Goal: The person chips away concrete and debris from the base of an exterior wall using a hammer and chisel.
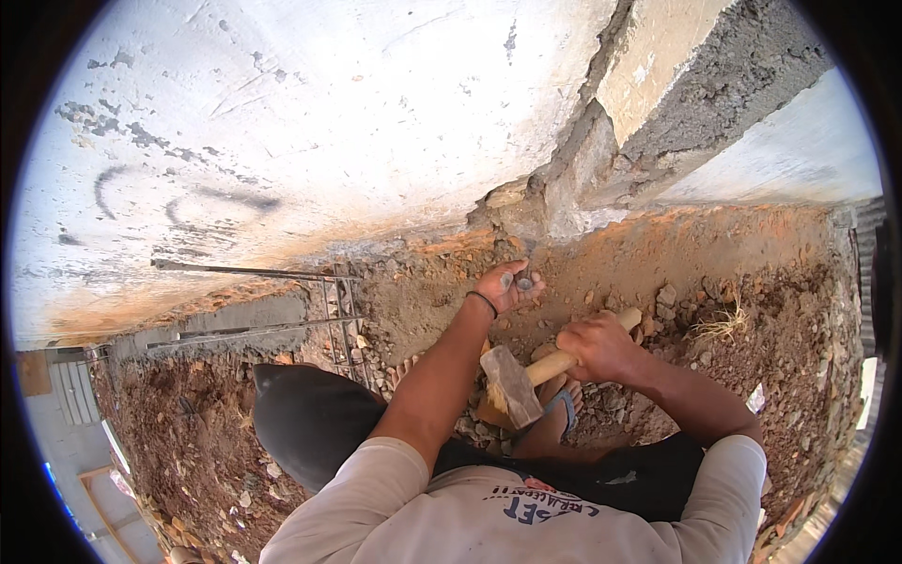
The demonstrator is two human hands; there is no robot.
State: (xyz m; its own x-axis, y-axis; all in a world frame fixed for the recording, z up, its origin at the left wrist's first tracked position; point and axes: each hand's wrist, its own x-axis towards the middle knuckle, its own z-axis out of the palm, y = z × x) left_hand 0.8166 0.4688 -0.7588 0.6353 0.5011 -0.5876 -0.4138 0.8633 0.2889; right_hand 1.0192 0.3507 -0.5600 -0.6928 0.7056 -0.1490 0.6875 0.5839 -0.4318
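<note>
My left hand [505,288] is closed around a metal rod [524,283], its round end facing me, at the wall-side edge of the dirt ground [620,268], by the foot of the cracked wall [329,122]. My right hand [598,346] grips the wooden handle of a hammer [513,387]; its long axis slants from the head, low on the left, up past that hand to the right. The rod lies beyond the hammer's head, away from me, and ahead and left of my right hand.

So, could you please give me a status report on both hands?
Left hand: holding round-ended metal tool near wall. Right hand: gripping hammer by its handle, head low. Loose rubble close by.
</note>
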